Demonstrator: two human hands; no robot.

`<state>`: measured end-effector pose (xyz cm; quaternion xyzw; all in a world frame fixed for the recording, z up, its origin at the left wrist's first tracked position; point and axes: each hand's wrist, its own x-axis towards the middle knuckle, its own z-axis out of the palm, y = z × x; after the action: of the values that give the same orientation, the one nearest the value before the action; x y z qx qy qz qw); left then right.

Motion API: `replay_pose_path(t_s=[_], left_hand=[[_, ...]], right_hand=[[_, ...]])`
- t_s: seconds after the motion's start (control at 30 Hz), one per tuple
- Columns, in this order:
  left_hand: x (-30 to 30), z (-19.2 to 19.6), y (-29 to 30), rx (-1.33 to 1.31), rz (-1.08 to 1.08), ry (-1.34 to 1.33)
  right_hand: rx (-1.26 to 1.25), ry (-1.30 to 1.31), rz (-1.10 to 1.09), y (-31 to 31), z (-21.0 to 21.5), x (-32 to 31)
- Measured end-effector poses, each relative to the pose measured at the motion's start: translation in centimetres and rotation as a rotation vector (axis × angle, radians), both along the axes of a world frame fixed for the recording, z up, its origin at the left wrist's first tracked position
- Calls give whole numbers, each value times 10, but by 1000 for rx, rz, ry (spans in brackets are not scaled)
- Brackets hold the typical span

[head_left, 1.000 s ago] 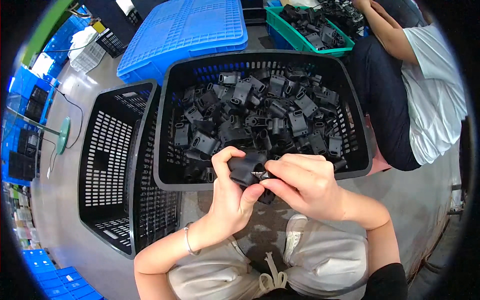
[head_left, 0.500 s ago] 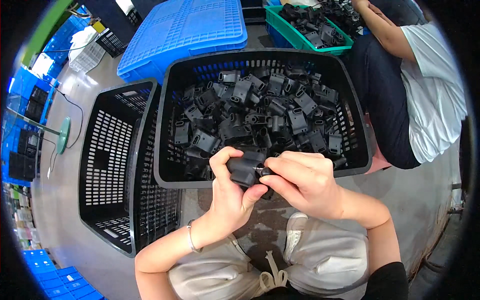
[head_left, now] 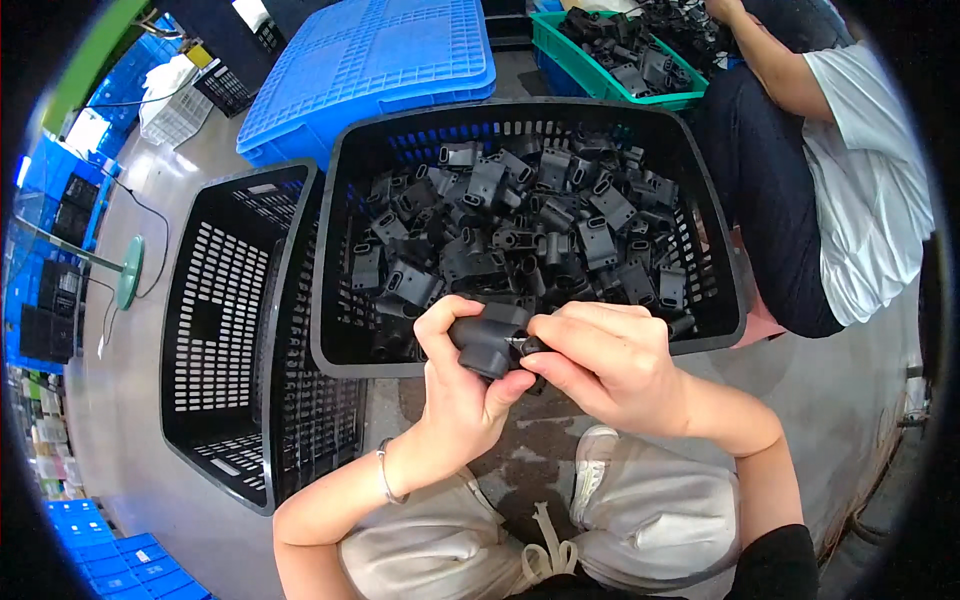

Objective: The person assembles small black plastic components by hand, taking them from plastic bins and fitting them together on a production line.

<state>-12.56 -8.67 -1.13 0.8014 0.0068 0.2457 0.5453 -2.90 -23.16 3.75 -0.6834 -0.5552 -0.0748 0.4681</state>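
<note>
My left hand [head_left: 460, 392] is closed around a black moulded plastic housing [head_left: 486, 342], thumb below and index finger over its far side. Against the housing's right end, my right hand [head_left: 622, 358] pinches a small dark piece [head_left: 529, 346] between thumb and fingertips. A thin bright line shows at that spot; whether it is metal or a glint I cannot tell. Both hands are over the near rim of a black slotted basket [head_left: 322, 270], which holds a heap of similar black housings [head_left: 485, 182].
Left of the full basket, another black basket [head_left: 215, 320] lies tipped on its side. Behind stands a blue crate [head_left: 375, 55]. At the back right is a green crate [head_left: 560, 62] of black parts, beside a seated person [head_left: 865, 180] in a pale top.
The housing has tilted slightly in my left hand. My right fingertips stay at its right end, and the view has shifted a little.
</note>
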Motion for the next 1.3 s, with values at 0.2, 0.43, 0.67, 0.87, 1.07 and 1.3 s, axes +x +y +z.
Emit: replay_pose_path(t_s=[0.2,0.43,0.67,0.87,1.07,1.3], left_hand=[[2,-1,0,38,16,-53],[2,6,-2,14,2,-20],[3,0,2,178,12,-37],[1,-11,1,21,-3,-89],[2,-19,4,4,-22,-125],[9,-18,6,69,-118,-271]], right_hand=[[39,-47,9,-1,-1,2],[31,-98,19,-1,-2,5],[24,-98,5,-1,-1,3],[23,-67,20,-1,-3,1],[43,-77,-22,1,-6,-3],[89,-39,-33,1,-8,-3]])
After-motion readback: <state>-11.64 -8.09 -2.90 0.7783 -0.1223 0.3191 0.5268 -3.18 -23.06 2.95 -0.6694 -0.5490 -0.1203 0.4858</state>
